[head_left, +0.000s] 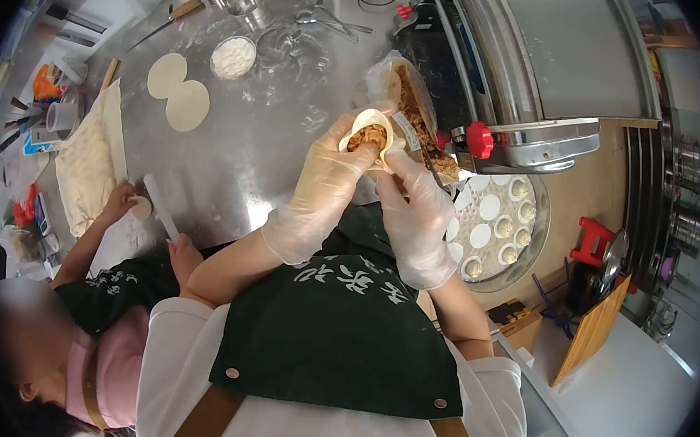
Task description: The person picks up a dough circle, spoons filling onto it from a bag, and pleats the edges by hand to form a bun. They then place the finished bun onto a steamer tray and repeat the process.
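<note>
A round dough wrapper (371, 117) with brown chopped filling (367, 138) is cupped open in front of me. My left hand (320, 184), in a clear plastic glove, is curled around its left side with the thumb pressed on the filling. Also gloved, my right hand (419, 212) pinches the wrapper's right edge. Just behind, a clear container of brown filling (414, 99) stands near my right fingers, with a dark, thin utensil lying in it. Two flat dough wrappers (187, 106) lie on the metal table to the left.
At my right, a round tray (542, 227) holds pleated buns (503, 227) and white paper rounds. A steel machine (540, 143) with red knobs stands behind it. On the left, a co-worker's hands hold a dough round (141, 208) and a rolling pin (161, 207) near a dough slab (88, 162).
</note>
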The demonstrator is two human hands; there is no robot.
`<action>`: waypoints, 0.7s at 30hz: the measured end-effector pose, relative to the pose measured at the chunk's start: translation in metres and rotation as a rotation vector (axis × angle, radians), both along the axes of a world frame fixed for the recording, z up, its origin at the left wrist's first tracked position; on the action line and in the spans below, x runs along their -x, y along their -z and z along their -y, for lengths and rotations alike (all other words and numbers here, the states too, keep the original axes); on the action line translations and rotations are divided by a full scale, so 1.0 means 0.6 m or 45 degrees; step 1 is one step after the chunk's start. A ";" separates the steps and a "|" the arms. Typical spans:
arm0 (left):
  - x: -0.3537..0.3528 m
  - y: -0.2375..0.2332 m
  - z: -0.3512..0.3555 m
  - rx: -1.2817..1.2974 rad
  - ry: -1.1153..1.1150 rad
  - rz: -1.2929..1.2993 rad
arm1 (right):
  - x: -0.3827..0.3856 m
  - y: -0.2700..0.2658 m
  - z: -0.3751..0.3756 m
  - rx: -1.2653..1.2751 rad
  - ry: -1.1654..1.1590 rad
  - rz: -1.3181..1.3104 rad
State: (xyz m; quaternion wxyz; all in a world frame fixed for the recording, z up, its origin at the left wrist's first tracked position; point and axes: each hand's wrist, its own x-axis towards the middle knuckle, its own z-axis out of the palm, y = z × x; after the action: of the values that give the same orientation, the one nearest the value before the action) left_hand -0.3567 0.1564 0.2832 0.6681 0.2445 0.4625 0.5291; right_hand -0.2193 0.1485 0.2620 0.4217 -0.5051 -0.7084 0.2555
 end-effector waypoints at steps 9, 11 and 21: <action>0.013 -0.011 -0.009 -0.158 0.227 -0.235 | -0.015 -0.036 -0.011 -0.097 -0.099 0.459; 0.021 -0.016 -0.009 -0.110 0.282 -0.173 | -0.016 -0.040 -0.011 -0.140 -0.139 0.550; 0.022 0.004 -0.012 -0.199 0.390 -0.415 | -0.012 -0.034 -0.007 -0.126 -0.062 0.336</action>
State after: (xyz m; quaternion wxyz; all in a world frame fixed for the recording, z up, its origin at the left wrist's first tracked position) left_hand -0.3702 0.1637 0.2808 0.6361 0.4451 0.4793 0.4092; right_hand -0.2122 0.1525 0.2822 0.3429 -0.4955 -0.7815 0.1619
